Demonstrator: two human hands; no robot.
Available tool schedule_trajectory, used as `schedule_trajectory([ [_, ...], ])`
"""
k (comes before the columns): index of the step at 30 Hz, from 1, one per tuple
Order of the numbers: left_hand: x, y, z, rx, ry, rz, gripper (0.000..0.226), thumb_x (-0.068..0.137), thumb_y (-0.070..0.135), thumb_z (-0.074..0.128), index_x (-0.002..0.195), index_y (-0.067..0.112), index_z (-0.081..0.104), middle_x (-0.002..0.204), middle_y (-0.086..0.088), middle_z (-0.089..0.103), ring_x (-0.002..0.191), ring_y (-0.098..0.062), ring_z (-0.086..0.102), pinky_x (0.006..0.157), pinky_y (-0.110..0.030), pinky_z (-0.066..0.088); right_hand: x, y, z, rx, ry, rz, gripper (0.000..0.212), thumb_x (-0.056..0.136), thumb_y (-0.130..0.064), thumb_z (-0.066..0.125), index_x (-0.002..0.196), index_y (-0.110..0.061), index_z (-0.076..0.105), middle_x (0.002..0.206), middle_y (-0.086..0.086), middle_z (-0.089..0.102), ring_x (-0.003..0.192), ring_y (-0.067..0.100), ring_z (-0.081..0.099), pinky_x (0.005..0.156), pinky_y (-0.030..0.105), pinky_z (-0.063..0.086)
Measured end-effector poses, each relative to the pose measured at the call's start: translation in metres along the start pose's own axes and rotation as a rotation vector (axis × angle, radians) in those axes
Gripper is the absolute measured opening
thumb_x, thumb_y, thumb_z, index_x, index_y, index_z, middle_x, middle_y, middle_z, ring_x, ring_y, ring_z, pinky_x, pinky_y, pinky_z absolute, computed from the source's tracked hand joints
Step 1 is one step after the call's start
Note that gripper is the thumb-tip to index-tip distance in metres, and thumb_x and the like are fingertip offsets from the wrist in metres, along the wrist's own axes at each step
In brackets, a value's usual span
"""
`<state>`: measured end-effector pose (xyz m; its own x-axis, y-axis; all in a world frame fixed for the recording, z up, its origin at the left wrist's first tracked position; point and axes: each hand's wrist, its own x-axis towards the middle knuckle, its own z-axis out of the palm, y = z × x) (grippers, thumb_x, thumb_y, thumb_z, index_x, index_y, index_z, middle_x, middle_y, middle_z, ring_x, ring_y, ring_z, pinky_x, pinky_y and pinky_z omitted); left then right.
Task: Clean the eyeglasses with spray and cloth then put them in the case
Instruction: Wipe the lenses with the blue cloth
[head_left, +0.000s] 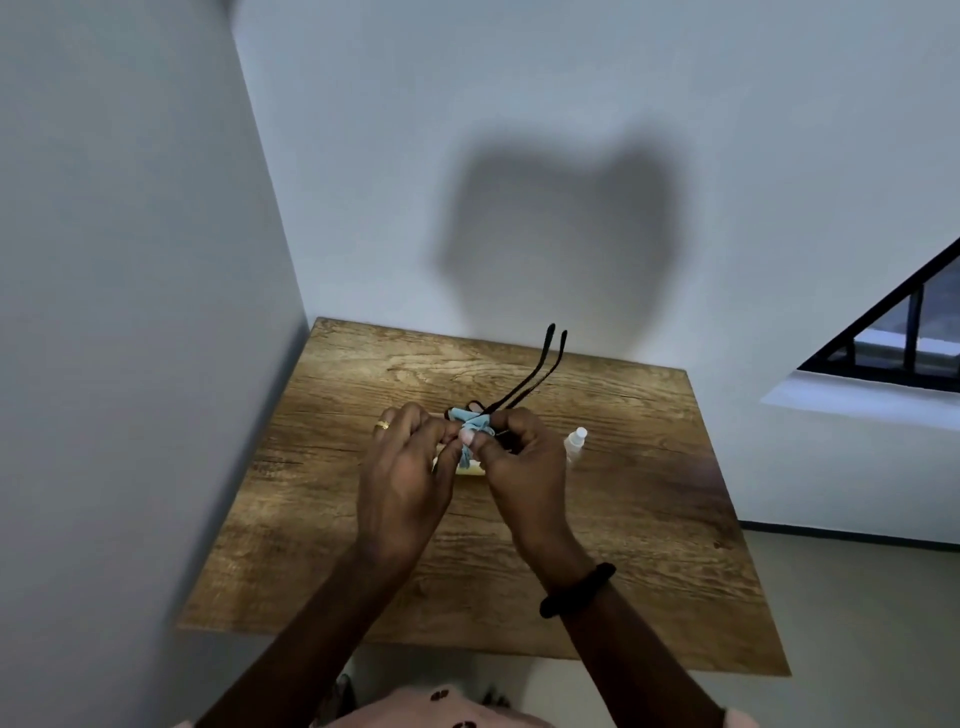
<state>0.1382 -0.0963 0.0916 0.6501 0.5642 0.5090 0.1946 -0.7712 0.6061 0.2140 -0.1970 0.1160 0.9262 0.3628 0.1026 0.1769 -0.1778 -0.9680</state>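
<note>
Black eyeglasses (540, 369) are held above the middle of the wooden table (649, 493), their two temple arms pointing away toward the wall. My right hand (524, 462) grips the frame. My left hand (410, 467) pinches a light blue cloth (470, 423) bunched against the lens area. The lenses are hidden by the cloth and fingers. A small white spray bottle (575, 444) lies on the table just right of my right hand. A pale yellowish object (470, 470), perhaps the case, shows under my hands, mostly hidden.
The table stands in a corner, with a wall close on the left (130, 312) and another behind. A dark-framed window (904, 338) is at the right. Bare tabletop lies in front of my hands and along both sides.
</note>
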Motion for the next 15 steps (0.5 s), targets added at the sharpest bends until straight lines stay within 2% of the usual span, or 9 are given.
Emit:
schedule_trajectory([
  [3,-0.001,-0.005,0.001,0.024,0.014,0.034,0.03,0.094,0.033,0.053,0.095,0.011,0.074,0.087,-0.003,0.058,0.087,-0.016,0.047,0.07,-0.029,0.036,-0.002,-0.001,0.005,-0.043,0.024,-0.034,0.013,0.081,-0.011,0.081,0.084,-0.007,0.07,0.084,0.002,0.07,0.071,0.006,0.064,0.061,0.018,0.049],
  [5,-0.001,-0.004,0.001,0.025,-0.014,0.033,0.033,0.095,0.034,0.052,0.099,0.011,0.075,0.088,-0.003,0.058,0.088,-0.018,0.05,0.07,-0.029,0.036,-0.002,0.002,0.004,-0.05,0.053,-0.053,0.013,0.081,-0.013,0.081,0.081,-0.008,0.069,0.08,0.004,0.068,0.069,0.008,0.063,0.06,0.021,0.05],
  [8,0.001,-0.002,0.0,0.058,-0.052,0.072,0.034,0.097,0.036,0.051,0.104,0.014,0.075,0.09,-0.002,0.058,0.086,-0.023,0.055,0.07,-0.029,0.035,0.0,0.001,-0.001,0.045,0.055,-0.021,0.013,0.084,-0.016,0.079,0.084,-0.005,0.072,0.079,0.01,0.07,0.071,0.024,0.067,0.061,0.038,0.056],
  [12,0.003,-0.001,-0.001,0.033,-0.032,0.104,0.033,0.098,0.035,0.052,0.104,0.012,0.074,0.091,-0.003,0.06,0.086,-0.025,0.057,0.062,-0.032,0.042,0.004,-0.008,-0.013,0.24,0.018,0.075,0.008,0.088,-0.005,0.074,0.091,0.002,0.074,0.077,0.009,0.072,0.068,0.011,0.067,0.059,0.022,0.051],
  [15,0.002,-0.001,0.0,0.037,-0.019,0.131,0.033,0.099,0.036,0.052,0.104,0.012,0.074,0.092,-0.004,0.061,0.085,-0.025,0.055,0.061,-0.031,0.04,0.005,-0.013,-0.021,0.292,0.027,0.11,0.007,0.088,-0.007,0.073,0.093,-0.002,0.076,0.08,0.011,0.074,0.073,0.017,0.068,0.061,0.025,0.053],
])
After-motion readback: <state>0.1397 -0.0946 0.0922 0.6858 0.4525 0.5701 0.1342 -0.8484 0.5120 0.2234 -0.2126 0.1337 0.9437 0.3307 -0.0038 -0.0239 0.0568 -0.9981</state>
